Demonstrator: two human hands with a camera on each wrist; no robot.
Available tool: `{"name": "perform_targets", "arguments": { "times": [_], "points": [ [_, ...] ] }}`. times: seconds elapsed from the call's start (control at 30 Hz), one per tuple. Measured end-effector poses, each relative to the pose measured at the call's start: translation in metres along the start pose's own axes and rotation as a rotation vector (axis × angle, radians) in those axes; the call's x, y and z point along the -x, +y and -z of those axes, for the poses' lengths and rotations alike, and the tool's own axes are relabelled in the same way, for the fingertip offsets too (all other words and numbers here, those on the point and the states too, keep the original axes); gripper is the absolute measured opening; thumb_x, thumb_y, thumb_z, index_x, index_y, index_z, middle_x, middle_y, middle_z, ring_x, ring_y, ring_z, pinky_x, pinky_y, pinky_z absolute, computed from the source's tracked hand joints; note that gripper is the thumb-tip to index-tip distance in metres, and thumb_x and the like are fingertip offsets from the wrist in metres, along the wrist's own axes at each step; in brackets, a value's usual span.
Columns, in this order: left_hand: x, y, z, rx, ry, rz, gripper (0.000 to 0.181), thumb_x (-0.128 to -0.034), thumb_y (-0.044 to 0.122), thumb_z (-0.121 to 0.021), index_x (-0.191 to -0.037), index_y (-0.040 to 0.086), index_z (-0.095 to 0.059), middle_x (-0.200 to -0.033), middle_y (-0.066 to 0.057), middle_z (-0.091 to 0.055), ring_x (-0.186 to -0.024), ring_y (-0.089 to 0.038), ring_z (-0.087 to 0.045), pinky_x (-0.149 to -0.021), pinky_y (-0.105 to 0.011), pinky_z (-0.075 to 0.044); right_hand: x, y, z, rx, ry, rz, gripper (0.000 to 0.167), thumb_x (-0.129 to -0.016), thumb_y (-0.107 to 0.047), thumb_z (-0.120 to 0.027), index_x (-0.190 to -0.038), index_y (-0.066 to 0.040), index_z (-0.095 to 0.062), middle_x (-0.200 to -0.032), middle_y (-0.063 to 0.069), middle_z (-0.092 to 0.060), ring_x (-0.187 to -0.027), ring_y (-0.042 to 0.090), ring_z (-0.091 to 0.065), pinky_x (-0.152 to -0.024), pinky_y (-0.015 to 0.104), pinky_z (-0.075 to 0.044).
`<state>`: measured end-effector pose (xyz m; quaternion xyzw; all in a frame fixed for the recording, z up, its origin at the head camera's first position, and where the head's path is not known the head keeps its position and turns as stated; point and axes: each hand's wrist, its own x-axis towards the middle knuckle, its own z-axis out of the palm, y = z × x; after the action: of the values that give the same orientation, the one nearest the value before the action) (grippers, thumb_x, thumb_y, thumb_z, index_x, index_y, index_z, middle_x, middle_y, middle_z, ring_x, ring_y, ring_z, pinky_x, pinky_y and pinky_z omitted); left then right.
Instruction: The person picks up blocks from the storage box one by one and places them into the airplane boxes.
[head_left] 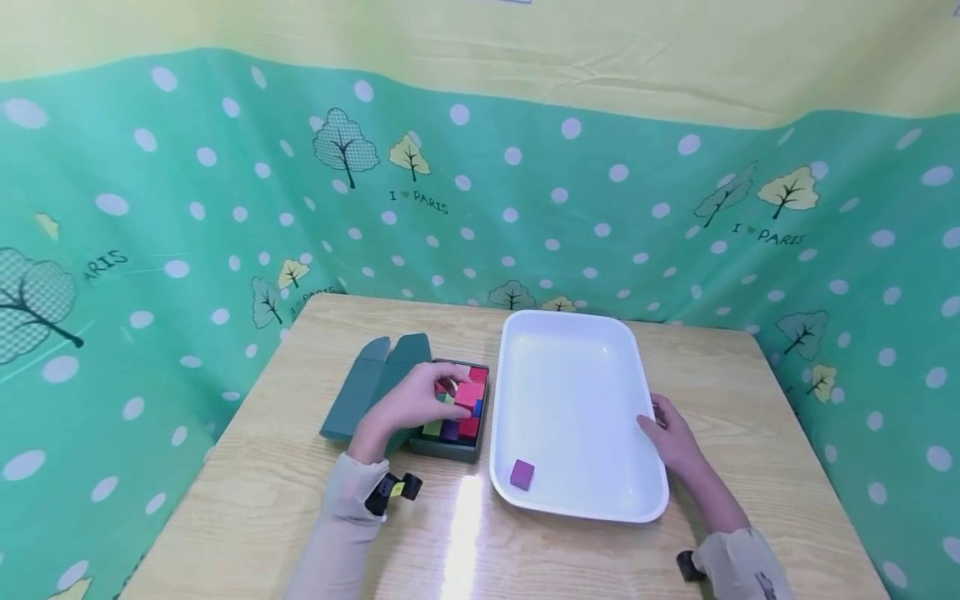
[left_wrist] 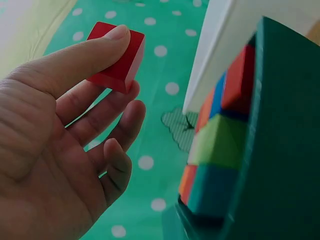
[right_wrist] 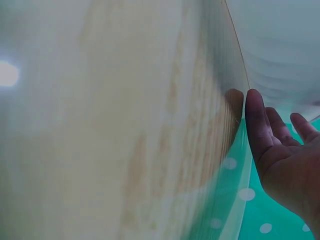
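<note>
My left hand [head_left: 420, 396] is over the dark green box [head_left: 444, 451] and pinches a red cube [left_wrist: 117, 65] between thumb and fingertips. Packed in the box are coloured blocks [left_wrist: 222, 142], among them red, blue, green and orange ones. To the right of the box is a white tray [head_left: 577, 400], with a purple cube [head_left: 522, 475] inside its near left corner. At the tray's right rim, my right hand [head_left: 675, 437] holds the edge, thumb at the top and fingers along the outside. Those fingers [right_wrist: 260, 130] show beside the tray wall in the right wrist view.
The box's open flaps [head_left: 358, 387] spread out to the left on the wooden table [head_left: 255, 517]. A green cloth [head_left: 525, 217] with white dots and printed trees hangs behind the table and along its sides. Each wrist wears a strapped black device [head_left: 390, 492].
</note>
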<state>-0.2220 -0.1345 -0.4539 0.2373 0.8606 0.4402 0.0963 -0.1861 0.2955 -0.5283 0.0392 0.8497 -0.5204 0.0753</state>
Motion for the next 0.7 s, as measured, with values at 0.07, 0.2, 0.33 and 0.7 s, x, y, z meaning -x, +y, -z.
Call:
{"name": "perform_targets", "arguments": {
  "times": [0.07, 0.2, 0.33, 0.7],
  "points": [
    [0.005, -0.003, 0.001, 0.011, 0.008, 0.017, 0.037, -0.0749, 0.020, -0.086, -0.108, 0.015, -0.068, -0.102, 0.005, -0.063, -0.089, -0.019, -0.058, -0.072, -0.035, -0.053, 0.000, 0.000, 0.001, 0.007, -0.001, -0.003, 0.057, -0.103, -0.029, -0.045, -0.149, -0.001, -0.026, -0.147, 0.031, -0.031, -0.128, 0.050, -0.039, -0.093, 0.052, -0.046],
    [0.014, -0.009, 0.002, 0.009, 0.018, 0.041, 0.035, -0.0764, 0.021, -0.085, -0.106, 0.017, -0.068, -0.098, 0.005, -0.063, -0.088, -0.020, -0.058, -0.072, -0.033, -0.051, -0.002, 0.003, 0.003, 0.008, 0.004, -0.003, 0.057, -0.103, -0.029, -0.045, -0.149, -0.002, -0.027, -0.146, 0.031, -0.032, -0.127, 0.050, -0.040, -0.092, 0.052, -0.046],
    [0.019, -0.014, 0.002, -0.011, 0.052, 0.057, 0.034, -0.0770, 0.021, -0.084, -0.107, 0.018, -0.068, -0.099, 0.005, -0.063, -0.088, -0.018, -0.058, -0.075, -0.036, -0.051, -0.004, 0.005, 0.005, 0.004, -0.001, 0.010, 0.058, -0.103, -0.031, -0.045, -0.149, -0.001, -0.026, -0.145, 0.031, -0.033, -0.125, 0.050, -0.042, -0.090, 0.050, -0.048],
    [0.026, -0.022, -0.009, -0.109, 0.090, 0.081, 0.035, -0.0736, 0.020, -0.086, -0.105, 0.016, -0.070, -0.096, 0.007, -0.059, -0.085, -0.017, -0.052, -0.074, -0.035, -0.048, -0.002, 0.001, 0.007, -0.011, -0.021, 0.004, 0.058, -0.103, -0.029, -0.045, -0.149, 0.000, -0.025, -0.146, 0.032, -0.030, -0.128, 0.050, -0.038, -0.092, 0.051, -0.047]
  ]
}}
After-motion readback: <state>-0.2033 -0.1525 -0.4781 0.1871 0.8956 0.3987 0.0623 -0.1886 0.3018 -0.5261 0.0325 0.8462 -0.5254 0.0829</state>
